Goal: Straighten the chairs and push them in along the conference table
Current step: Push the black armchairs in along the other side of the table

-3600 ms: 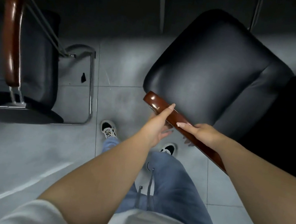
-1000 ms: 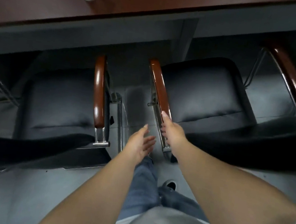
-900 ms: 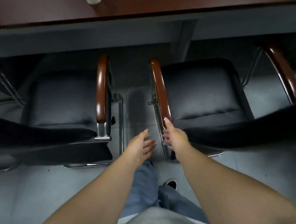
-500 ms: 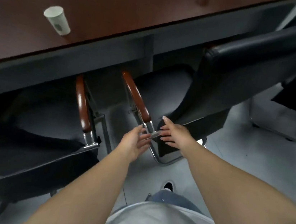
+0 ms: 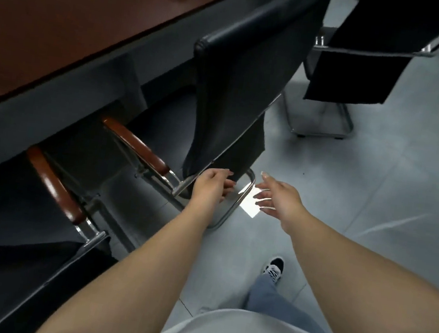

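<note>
The middle chair (image 5: 242,66) stands tucked against the worktop (image 5: 65,14), its black back upright and its wooden armrest (image 5: 137,144) reaching under the edge. The left hand (image 5: 211,186) sits at the lower corner of the backrest, fingers loosely curled there; whether it actually grips is unclear. The right hand (image 5: 275,199) hangs apart over the grey floor (image 5: 377,187), fingers spread, holding nothing. Another chair (image 5: 50,188) sits just left; a third (image 5: 367,54) stands further right.
</note>
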A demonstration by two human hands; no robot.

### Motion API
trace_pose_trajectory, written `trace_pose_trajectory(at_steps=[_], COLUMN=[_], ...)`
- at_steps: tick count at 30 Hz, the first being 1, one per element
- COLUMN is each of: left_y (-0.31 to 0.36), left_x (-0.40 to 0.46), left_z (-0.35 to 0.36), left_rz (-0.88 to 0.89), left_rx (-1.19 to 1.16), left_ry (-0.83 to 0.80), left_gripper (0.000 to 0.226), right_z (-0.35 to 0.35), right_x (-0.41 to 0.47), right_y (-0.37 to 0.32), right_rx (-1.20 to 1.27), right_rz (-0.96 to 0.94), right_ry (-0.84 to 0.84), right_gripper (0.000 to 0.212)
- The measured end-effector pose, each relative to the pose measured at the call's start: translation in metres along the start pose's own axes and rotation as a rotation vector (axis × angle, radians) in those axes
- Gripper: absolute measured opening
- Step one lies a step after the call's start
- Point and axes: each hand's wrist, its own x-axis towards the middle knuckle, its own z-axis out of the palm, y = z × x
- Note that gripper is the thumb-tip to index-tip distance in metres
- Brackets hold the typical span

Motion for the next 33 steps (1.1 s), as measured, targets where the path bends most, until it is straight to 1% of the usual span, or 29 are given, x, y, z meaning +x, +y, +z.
trace_pose_trajectory(at_steps=[4, 8, 11, 15, 19, 20, 24, 28, 33], left_y=[0.014, 0.019, 0.031, 0.051, 0.084, 0.100, 0.132, 0.155, 0.179], left_x=[0.005, 0.011, 0.022, 0.046, 0.065, 0.074, 0.089, 0.113, 0.161], left_z=[0.030, 0.069, 0.116, 0.179, 0.237, 0.261, 0.306, 0.349, 0.386], left_rz=[0.049, 0.156, 0.183, 0.237, 0.274, 0.293, 0.308, 0.293, 0.271], left_rx=[0.085, 0.186, 0.249, 0.307, 0.307, 0.282, 0.188, 0.123, 0.108], left_ry=[-0.037, -0.122, -0.179, -0.175, -0.143, -0.119, -0.093, -0.044, 0.006], left_gripper=[0.017, 0.015, 0.011, 0.018, 0.017, 0.016, 0.018, 0.017, 0.019], right_z=[-0.026, -0.058, -0.100, -0.152, -0.203, -0.222, -0.249, -0.271, -0.289], right_x=[0.001, 0.014, 0.040, 0.082, 0.123, 0.141, 0.174, 0.212, 0.260], right_y=[0.000, -0.006, -0.018, -0.041, -0.083, -0.105, -0.154, -0.174, -0.211], right_rx=[0.119, 0.150, 0.101, -0.013, -0.119, -0.123, -0.086, -0.060, -0.082], right_rz=[-0.015, -0.028, -0.070, -0.143, -0.214, -0.240, -0.335, -0.329, -0.339], right_ry=[0.077, 0.145, 0.232, 0.298, 0.288, 0.271, 0.258, 0.211, 0.181], right_gripper=[0.034, 0.042, 0.046, 0.050, 0.050, 0.050, 0.052, 0.048, 0.049])
